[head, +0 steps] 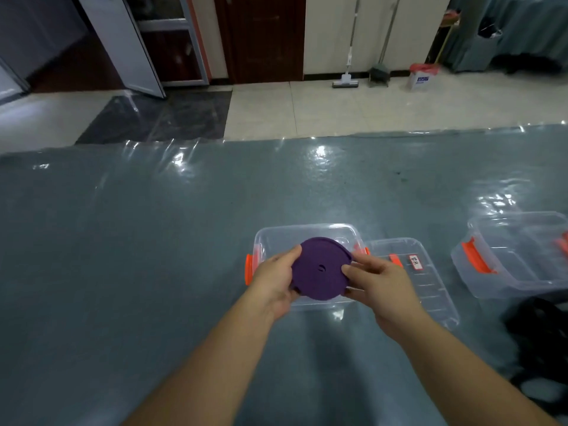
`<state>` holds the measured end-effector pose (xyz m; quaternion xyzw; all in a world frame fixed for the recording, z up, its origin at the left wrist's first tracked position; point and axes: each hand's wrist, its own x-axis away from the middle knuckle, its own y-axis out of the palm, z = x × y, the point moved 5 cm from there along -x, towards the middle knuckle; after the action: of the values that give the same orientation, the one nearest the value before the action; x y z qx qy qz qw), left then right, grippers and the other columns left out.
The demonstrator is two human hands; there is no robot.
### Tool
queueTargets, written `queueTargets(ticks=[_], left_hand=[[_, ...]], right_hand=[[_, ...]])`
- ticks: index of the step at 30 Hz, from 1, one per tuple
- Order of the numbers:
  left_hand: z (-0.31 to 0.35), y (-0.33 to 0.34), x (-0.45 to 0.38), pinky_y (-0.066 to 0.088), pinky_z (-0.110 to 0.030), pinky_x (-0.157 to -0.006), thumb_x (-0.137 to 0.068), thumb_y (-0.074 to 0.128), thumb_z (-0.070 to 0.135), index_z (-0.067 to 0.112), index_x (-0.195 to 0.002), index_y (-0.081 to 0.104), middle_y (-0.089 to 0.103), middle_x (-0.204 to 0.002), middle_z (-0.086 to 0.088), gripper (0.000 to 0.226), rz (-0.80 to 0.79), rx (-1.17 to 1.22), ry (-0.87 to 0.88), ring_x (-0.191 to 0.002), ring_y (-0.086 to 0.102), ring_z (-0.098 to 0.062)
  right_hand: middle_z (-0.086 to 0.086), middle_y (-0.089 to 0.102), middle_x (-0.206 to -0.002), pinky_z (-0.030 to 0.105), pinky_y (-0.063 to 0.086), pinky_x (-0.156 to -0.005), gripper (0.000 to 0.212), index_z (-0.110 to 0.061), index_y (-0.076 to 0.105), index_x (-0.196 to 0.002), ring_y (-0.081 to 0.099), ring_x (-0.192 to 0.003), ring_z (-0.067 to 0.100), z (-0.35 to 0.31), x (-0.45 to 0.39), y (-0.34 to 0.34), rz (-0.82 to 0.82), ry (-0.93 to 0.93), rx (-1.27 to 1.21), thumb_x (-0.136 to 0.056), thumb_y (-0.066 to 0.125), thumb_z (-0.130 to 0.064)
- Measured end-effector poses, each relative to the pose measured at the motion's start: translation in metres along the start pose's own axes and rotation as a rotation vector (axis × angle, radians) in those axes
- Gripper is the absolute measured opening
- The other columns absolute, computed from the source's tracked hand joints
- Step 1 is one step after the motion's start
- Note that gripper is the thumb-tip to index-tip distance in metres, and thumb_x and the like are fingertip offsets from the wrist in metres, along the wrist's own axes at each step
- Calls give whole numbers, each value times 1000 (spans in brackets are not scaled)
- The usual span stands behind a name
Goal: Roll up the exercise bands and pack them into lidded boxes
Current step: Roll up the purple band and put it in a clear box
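Item: purple exercise band wound into a flat round coil (319, 269). Held level over the open clear plastic box with orange side clips (307, 233), evidently for lowering inside. Left hand (272, 279) gripped the coil's left rim, fingers curled beneath; right hand (376, 279) pinched the right rim, likely so the winding would not spring loose. Clear lid with a white label (413, 272) lay just beside the box, within reach for closing. Second clear lidded box with orange clips (516, 253) stood well apart on the grey plastic-covered table (153, 241).
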<state>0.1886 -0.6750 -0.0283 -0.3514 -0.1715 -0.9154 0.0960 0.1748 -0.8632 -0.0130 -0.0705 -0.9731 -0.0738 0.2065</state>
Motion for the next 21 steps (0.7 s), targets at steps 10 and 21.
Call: queueTargets(ticks=[10, 21], left_hand=[[-2, -10, -99, 56, -38, -91, -103, 58, 25, 16, -104, 69, 76, -107, -7, 15, 153, -424, 36, -98, 70, -22], [-48, -25, -172, 45, -30, -60, -91, 61, 18, 14, -109, 69, 72, -98, -3, 21, 251, -852, -86, -81, 65, -20]], right_hand=[[19, 76, -103, 45, 66, -69, 16, -4, 75, -103, 76, -93, 37, 24, -102, 17, 39, 153, 244, -94, 68, 7], [15, 77, -75, 52, 64, -70, 15, -8, 82, -87, 75, -75, 36, 99, -175, 21, 30, 202, 797, -79, 69, -4]])
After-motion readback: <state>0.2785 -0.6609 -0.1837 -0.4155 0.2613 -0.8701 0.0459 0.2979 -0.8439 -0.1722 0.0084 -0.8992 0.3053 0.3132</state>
